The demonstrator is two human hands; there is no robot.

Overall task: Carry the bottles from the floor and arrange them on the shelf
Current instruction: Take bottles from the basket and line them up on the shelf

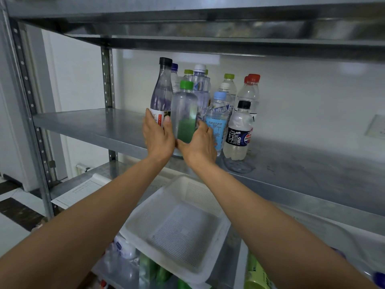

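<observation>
On the grey shelf (pixel 87 124), above a white basket (pixel 179 226) showing nothing inside, the green-capped bottle (pixel 184 109) stands near the front edge, green in its lower half. Just left of it, my left hand (pixel 158 136) wraps the black-capped bottle (pixel 163 90). My right hand (pixel 200 144) clasps the green-capped one, likely snugging both against the other bottles (pixel 216 122) behind.

Storeroom or utility room by the look of it. Grey metal shelf (pixel 83 124) on bolt-hole uprights (pixel 108 80), bare scuffed steel boards. Mixed plastic bottles (pixel 216 119) bunched mid-shelf toward the back edge. White perforated basket (pixel 145 207) and printed form sheet (pixel 81 190) on the board below, sheet at its front left corner. Plain white wall (pixel 291 90), wall plate (pixel 377 127) far right. Dark-and-white floor (pixel 12 205) lower left.
</observation>
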